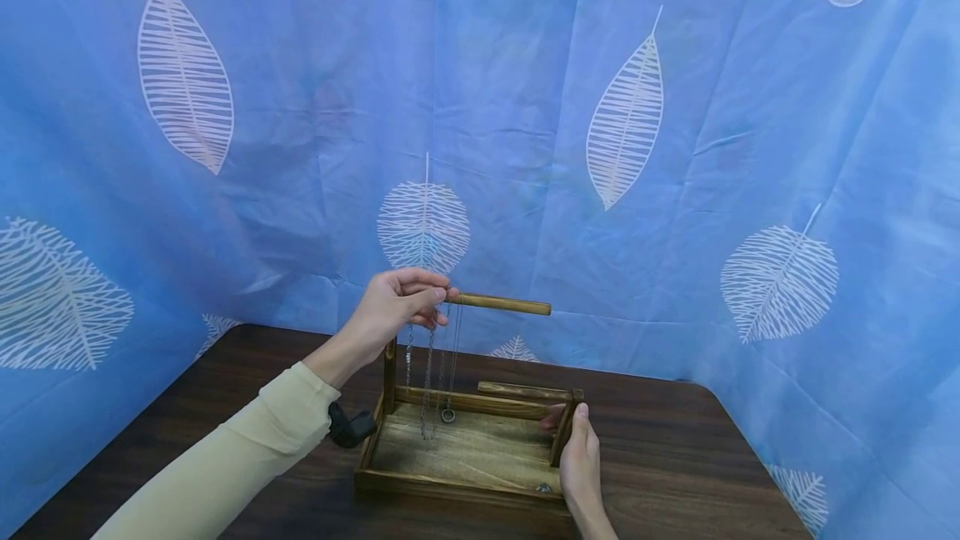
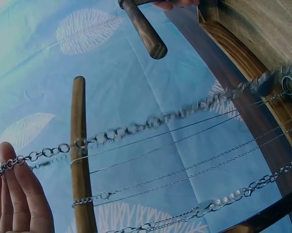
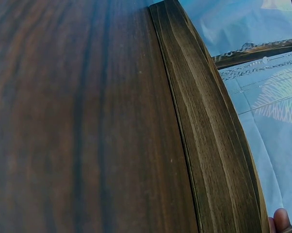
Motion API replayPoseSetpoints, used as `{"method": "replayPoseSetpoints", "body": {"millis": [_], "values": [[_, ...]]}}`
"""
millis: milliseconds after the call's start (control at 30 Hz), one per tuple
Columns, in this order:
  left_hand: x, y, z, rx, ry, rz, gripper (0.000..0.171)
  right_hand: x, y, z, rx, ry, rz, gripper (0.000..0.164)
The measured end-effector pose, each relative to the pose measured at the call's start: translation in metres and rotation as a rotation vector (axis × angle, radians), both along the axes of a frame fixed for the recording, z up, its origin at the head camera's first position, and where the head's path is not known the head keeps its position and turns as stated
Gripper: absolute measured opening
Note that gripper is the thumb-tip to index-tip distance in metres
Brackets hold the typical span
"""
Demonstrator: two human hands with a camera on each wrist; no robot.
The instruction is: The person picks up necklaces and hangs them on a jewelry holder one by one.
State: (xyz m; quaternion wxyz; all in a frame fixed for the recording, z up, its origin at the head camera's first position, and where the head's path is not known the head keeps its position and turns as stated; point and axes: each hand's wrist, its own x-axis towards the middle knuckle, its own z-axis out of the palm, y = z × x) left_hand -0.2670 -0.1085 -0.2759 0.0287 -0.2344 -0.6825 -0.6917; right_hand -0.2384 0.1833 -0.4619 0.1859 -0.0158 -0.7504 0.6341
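Observation:
A wooden jewelry stand [image 1: 442,486] with a tray base stands on the table. My left hand [image 1: 388,312] is at its upper bar [image 1: 506,304], pinching the end of a chunky silver chain necklace [image 2: 141,127] between thumb and fingers. Thinner chains hang from the bar, one bearing a ring pendant [image 1: 447,416]. Another necklace with white beads [image 2: 228,198] hangs near the post. At the stand's right end, my right hand [image 1: 582,458] grips the short upright, thumb on the outer side and fingertips showing inside.
A shorter, lower bar [image 1: 525,391] extends left from the right upright. In the tray's front right corner lies a small metallic piece [image 1: 543,488]. Behind the dark wooden table [image 1: 667,448] hangs a blue leaf-patterned cloth [image 1: 517,123].

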Motion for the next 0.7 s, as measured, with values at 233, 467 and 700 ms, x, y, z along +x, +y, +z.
{"method": "replayPoseSetpoints", "body": {"millis": [233, 467, 700], "values": [[-0.007, 0.004, -0.001, -0.001, -0.002, 0.039, 0.024, 0.001, 0.000, 0.001, -0.001, -0.005, 0.002, 0.069], [-0.012, 0.011, -0.002, -0.012, -0.001, 0.043, 0.023, 0.001, 0.000, 0.002, 0.000, 0.004, 0.007, 0.067], [-0.014, 0.020, -0.002, -0.016, 0.022, 0.005, 0.025, 0.001, 0.001, 0.001, 0.001, 0.007, 0.014, 0.068]]}}
